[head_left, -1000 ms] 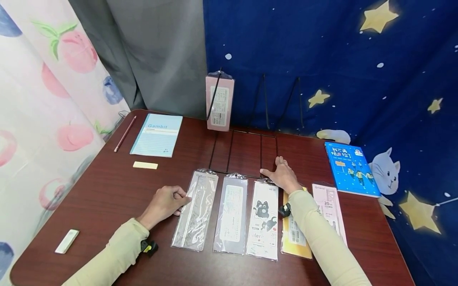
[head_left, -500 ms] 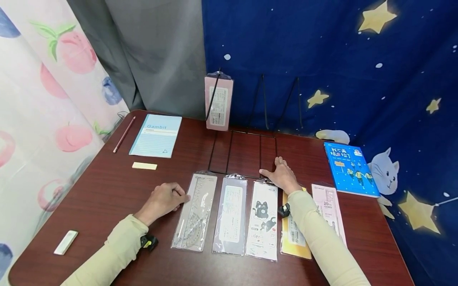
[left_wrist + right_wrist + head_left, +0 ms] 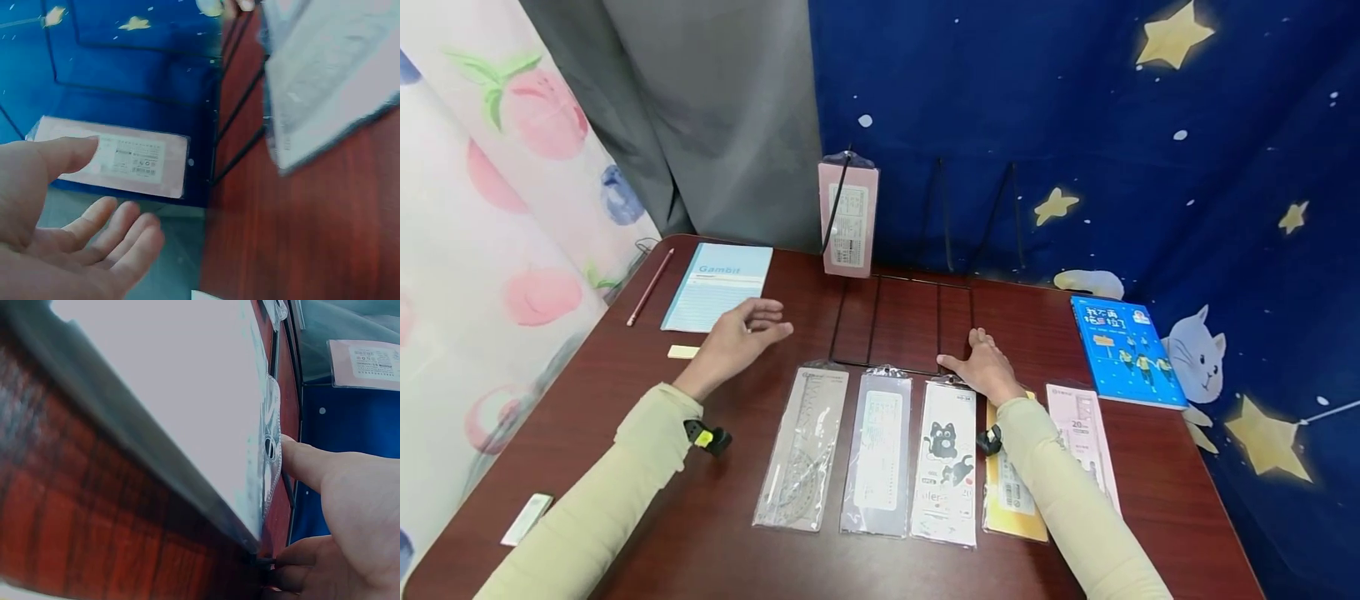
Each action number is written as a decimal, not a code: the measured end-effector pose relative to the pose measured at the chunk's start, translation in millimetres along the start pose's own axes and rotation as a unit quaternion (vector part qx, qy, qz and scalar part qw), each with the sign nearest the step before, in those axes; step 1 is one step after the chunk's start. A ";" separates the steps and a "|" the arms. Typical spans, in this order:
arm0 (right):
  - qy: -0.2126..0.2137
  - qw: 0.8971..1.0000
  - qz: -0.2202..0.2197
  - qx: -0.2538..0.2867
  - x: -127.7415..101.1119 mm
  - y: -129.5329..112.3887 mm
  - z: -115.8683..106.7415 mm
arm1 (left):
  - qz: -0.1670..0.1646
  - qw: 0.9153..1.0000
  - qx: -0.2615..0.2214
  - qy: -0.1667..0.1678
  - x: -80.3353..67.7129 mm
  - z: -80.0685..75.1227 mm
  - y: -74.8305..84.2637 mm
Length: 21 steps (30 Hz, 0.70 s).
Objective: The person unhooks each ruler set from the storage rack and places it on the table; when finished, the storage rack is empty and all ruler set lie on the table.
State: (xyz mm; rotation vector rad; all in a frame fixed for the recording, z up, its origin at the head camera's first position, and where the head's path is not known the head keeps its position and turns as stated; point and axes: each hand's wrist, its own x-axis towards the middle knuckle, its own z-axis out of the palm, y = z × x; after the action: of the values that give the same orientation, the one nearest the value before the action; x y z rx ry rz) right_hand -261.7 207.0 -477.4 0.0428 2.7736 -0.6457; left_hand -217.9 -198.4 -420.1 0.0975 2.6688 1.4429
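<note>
Landmark: wire rack (image 3: 910,321). Our right hand (image 3: 983,367) lies flat, fingers spread, on the rack's front right corner, thumb touching the top of the cat ruler pack (image 3: 946,462) just in front of the rack. Our left hand (image 3: 739,337) hovers left of the rack, fingers relaxed and apart, holding nothing. We judge the pack light, thin, bendy, with a slick plastic sleeve; best pinched at the hang-hole tab nearest the rack.
</note>
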 end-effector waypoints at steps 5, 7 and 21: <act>0.002 1.000 0.003 -0.005 1.2 -1.7 -0.6 | -0.006 0.999 -0.032 0.009 18.3 -8.0 3.7; 0.005 1.000 0.004 -0.006 1.3 -1.7 -1.1 | -0.002 0.999 -0.042 0.017 27.0 -8.4 3.1; 0.005 1.000 0.002 0.000 0.0 -0.1 -2.0 | 0.035 0.979 -0.187 0.072 107.6 4.9 18.6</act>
State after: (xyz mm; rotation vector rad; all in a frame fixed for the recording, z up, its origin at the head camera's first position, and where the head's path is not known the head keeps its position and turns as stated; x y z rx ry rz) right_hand -262.2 207.8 -475.7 0.0527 2.7822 -0.6449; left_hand -324.0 -172.7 -413.9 0.0564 2.4642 2.0186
